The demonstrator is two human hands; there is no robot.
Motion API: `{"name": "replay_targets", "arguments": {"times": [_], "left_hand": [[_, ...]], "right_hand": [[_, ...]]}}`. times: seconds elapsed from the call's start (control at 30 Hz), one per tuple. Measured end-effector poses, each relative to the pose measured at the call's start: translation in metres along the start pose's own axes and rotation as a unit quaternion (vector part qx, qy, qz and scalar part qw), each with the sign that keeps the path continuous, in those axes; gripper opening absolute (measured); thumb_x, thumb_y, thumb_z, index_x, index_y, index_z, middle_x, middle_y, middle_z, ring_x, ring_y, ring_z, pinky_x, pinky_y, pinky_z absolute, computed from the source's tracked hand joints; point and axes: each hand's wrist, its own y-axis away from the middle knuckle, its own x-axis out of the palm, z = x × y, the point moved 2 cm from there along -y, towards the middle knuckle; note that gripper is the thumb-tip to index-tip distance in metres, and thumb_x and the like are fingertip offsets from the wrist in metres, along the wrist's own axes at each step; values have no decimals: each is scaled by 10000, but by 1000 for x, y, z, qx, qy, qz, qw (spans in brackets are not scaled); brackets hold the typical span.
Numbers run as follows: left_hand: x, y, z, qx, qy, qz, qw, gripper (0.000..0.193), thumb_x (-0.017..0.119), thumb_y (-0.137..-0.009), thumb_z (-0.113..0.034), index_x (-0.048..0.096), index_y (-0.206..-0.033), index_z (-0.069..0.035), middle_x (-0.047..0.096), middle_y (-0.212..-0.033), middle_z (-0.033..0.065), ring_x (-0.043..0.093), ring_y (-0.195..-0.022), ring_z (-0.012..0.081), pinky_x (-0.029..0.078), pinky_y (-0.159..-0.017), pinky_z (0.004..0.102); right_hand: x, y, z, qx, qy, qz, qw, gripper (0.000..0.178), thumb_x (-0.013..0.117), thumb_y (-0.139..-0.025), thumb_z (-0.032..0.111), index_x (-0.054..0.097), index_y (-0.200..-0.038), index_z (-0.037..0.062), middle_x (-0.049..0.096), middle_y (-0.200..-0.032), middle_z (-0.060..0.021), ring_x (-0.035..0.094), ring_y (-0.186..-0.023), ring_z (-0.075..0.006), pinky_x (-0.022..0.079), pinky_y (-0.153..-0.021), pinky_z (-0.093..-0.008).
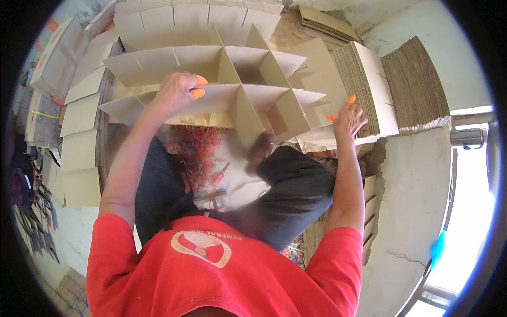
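Observation:
Slotted cardboard strips stand crossed into a divider grid (264, 90) in front of me, with square cells at its middle. My left hand (177, 95) is closed, its orange-covered thumb and finger pinching the top edge of the near long cardboard strip (216, 100). To the right of the grid, my right hand (348, 120) has its fingers apart and holds nothing. Orange covers sit on its thumb and one finger too. Just beside it is an upright stack of slotted cardboard pieces (388, 98); whether the hand touches it I cannot tell.
More cardboard stands in stacks at the back (200, 21), along the left (79, 140) and at the far right (414, 84). Red shredded strands (198, 153) lie below the grid between my legs. A pale wall (412, 195) borders the right side, near a bright opening.

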Motion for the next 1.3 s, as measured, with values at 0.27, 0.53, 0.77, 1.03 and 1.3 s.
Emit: {"name": "replay_targets", "arguments": {"times": [0.27,0.53,0.77,1.03,1.3], "left_hand": [[-10,10,-1,26,0,-39,999,263,751,-737,-110,691,-984,-44,665,-839,144,657,-752,283,512,-675,369],[-26,33,13,-17,-27,-67,997,270,747,-761,-181,689,-993,-54,681,-900,145,654,-843,308,513,-738,401],[-24,32,16,4,-21,-88,996,298,753,-750,-173,690,-1013,-46,667,-875,148,649,-822,305,509,-726,392],[-39,46,19,-23,-39,-113,993,337,770,-730,-164,686,-1031,-39,658,-888,120,632,-828,297,504,-733,379],[-38,54,45,11,-64,-94,993,248,743,-753,-159,688,-977,-70,673,-867,142,643,-832,324,498,-709,420]], "right_hand": [[-33,-14,-50,-76,-247,-221,940,313,581,-857,98,520,-1159,40,672,-858,-237,669,-813,-390,515,-686,-472],[-122,14,-55,-32,-277,-220,935,274,601,-923,297,565,-859,33,618,-664,-232,630,-606,-387,440,-527,-494],[-28,-10,-46,83,-392,-106,910,268,561,-929,226,678,-804,20,626,-715,-200,578,-663,-221,434,-605,-415],[-75,2,-66,107,-545,-305,774,247,567,-966,258,738,-968,79,718,-925,-47,652,-861,-154,519,-766,-314],[-221,66,-22,-77,-692,-256,671,374,626,-842,-72,628,-1203,27,709,-978,-129,596,-513,-66,428,-388,-142]]}}
